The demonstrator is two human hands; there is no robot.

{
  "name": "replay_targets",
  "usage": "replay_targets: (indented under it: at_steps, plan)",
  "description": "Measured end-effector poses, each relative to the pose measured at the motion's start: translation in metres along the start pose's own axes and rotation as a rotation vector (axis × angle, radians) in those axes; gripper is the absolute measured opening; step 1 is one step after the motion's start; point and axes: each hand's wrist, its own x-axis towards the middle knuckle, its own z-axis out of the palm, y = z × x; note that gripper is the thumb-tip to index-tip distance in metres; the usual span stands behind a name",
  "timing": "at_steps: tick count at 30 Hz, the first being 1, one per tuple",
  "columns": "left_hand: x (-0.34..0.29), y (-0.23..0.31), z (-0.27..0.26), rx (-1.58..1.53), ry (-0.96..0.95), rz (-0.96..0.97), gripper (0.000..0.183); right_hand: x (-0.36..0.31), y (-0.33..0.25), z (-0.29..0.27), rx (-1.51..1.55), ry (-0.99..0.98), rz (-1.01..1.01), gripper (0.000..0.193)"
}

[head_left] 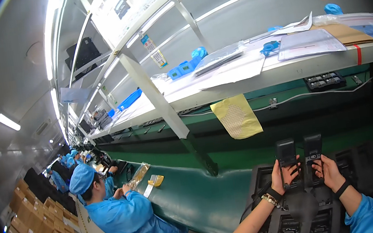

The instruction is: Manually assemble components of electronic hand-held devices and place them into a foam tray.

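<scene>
My left hand (278, 179) is closed around a black oblong handheld device (286, 151), which stands upright with its fingers behind the lower part. In my right hand (331, 173) is a second black oblong device (313, 145), also upright, with small round and slotted details on the side facing me. The two devices are side by side, a narrow gap apart. Beneath both hands lies a black moulded tray (306, 231) with shaped compartments; several hold dark parts that I cannot make out.
A green bench (193, 205) runs left, where a co-worker in blue (120, 219) handles a clear bag. A yellow sheet (236, 117) hangs from the white shelf (238, 81) above, which carries papers and blue bins (185, 68). Cardboard boxes (55, 228) are stacked far left.
</scene>
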Motion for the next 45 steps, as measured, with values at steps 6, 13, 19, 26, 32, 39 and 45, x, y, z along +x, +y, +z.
replay_targets:
  at_steps: [6,13,19,26,32,39,45]
  plan:
    - [0.003,-0.003,0.003,0.074,0.004,0.015,0.065,0.0,0.0,0.0,0.063,-0.108,0.028,0.025]
    - [0.006,-0.007,0.004,0.08,0.042,-0.041,0.063,-0.007,-0.014,0.012,0.104,-0.132,0.034,0.027]
    - [0.003,-0.009,0.01,0.107,-0.068,-0.011,0.066,-0.007,-0.023,-0.009,0.06,-0.099,0.031,0.021]
    - [0.004,-0.003,0.014,0.033,-0.132,-0.058,0.065,0.001,-0.007,-0.013,0.064,-0.026,0.02,0.023]
    - [0.006,-0.002,0.007,0.015,-0.142,-0.049,0.064,0.007,-0.005,-0.025,0.062,-0.073,0.005,0.024]
    - [0.004,-0.004,0.006,0.029,-0.056,-0.03,0.065,-0.002,-0.008,-0.017,0.037,-0.057,-0.016,0.022]
    - [-0.002,-0.004,0.009,0.015,-0.083,-0.067,0.065,-0.011,-0.005,-0.014,0.059,-0.051,-0.014,0.024]
